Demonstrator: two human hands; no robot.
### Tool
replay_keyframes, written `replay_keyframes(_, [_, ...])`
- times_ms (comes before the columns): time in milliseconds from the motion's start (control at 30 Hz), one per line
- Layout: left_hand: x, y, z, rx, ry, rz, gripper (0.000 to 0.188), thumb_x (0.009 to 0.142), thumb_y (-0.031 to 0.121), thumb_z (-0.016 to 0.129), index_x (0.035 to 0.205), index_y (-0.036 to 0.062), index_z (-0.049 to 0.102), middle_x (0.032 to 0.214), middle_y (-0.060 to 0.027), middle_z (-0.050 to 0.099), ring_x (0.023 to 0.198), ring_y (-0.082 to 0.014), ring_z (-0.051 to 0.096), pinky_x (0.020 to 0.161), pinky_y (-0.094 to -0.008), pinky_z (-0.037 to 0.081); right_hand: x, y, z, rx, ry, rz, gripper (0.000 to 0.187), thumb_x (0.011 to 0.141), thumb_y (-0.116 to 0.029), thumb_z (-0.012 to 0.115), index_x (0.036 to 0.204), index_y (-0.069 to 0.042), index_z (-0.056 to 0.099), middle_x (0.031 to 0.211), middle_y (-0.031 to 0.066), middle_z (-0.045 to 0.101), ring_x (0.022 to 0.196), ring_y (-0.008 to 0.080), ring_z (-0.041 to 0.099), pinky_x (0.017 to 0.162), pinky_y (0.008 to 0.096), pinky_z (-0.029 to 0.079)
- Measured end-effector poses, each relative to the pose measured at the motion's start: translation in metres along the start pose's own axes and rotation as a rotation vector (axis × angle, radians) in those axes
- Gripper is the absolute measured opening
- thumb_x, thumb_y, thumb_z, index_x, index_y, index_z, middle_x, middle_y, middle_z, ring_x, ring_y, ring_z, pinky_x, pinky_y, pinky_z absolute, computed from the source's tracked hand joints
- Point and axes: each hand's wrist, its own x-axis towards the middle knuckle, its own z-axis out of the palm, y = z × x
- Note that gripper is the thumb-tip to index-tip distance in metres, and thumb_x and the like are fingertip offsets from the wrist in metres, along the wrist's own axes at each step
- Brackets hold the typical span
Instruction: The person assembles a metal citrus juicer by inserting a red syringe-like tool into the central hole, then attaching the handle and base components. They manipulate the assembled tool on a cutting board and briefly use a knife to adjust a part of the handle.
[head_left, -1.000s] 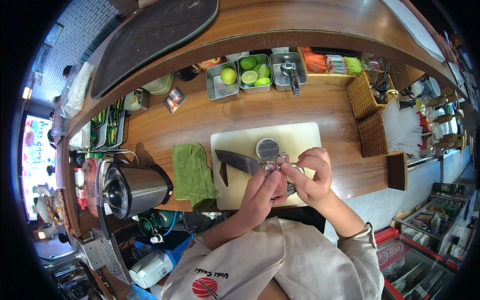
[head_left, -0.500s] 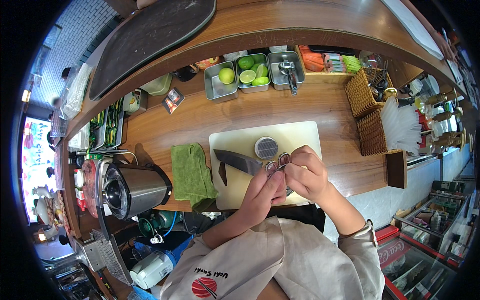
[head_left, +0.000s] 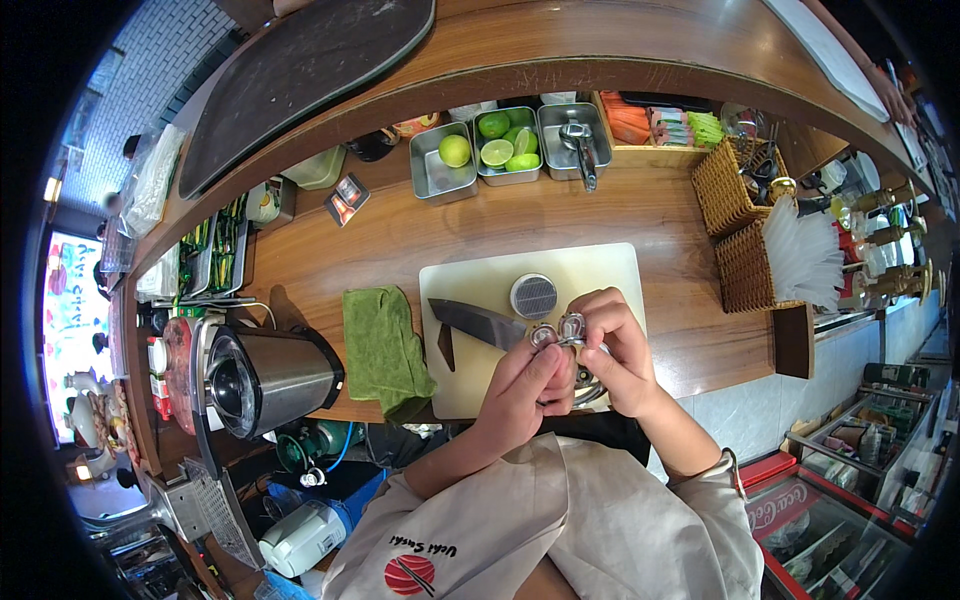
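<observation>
My left hand (head_left: 528, 385) and my right hand (head_left: 618, 345) are closed on a small shiny metal utensil (head_left: 543, 336) above the near right of a white cutting board (head_left: 610, 270). It has two round, cup-like ends side by side; its exact kind is unclear and my fingers cover much of it. More curved metal shows just below, between my hands. A broad-bladed knife (head_left: 475, 322) lies on the board left of them, its near end hidden behind my left hand. Beyond the hands sits a round, pale-rimmed disc (head_left: 533, 296) with a gridded face.
A green cloth (head_left: 380, 345) lies left of the board, beside a steel machine (head_left: 280, 380). Along the back stand metal containers with limes (head_left: 495, 152) and a metal hand tool (head_left: 578, 150). Wicker baskets (head_left: 745, 270) stand at the right. A raised wooden shelf (head_left: 560, 72) spans the far side.
My right hand has shifted slightly and its fingers have loosened their curl. The utensil's two round ends have turned and now show more clearly. Board, knife and disc have not moved.
</observation>
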Motion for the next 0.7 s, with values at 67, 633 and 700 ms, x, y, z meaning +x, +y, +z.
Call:
replay_keyframes(67, [0.0,0.0,0.0,-0.006,0.007,-0.002,0.021,0.097,0.023,0.037,0.081,0.0091,0.035,0.067,0.0029,0.03,0.055,-0.0058,0.026,0.046,-0.0202,0.027,0.0,0.002,0.002,0.179,0.035,0.024,0.01,0.086,-0.005,0.052,0.09,-0.005,0.042,0.092,0.0092,0.043,0.089,0.0198,0.043,0.082,0.0307,0.037])
replay_keyframes(633, [0.002,0.009,-0.006,-0.084,0.099,0.035,0.029,0.096,0.03,0.039,0.075,0.0099,0.037,0.064,0.0029,0.027,0.054,-0.0061,0.027,0.046,-0.0204,0.025,-0.003,-0.013,-0.003,0.156,0.366,0.101,0.017,0.083,0.009,0.048,0.097,0.0,0.046,0.087,0.0073,0.05,0.074,0.0093,0.047,0.067,0.0209,0.039])
replay_keyframes(700, [0.003,0.011,-0.01,-0.132,0.14,0.04,0.029,0.095,0.031,0.04,0.075,0.0105,0.038,0.063,0.0036,0.027,0.053,-0.006,0.028,0.046,-0.0207,0.026,-0.003,-0.016,-0.001,0.138,0.381,0.179,0.018,0.083,0.008,0.049,0.099,0.0,0.049,0.089,0.0065,0.051,0.076,0.0082,0.047,0.067,0.0203,0.039])
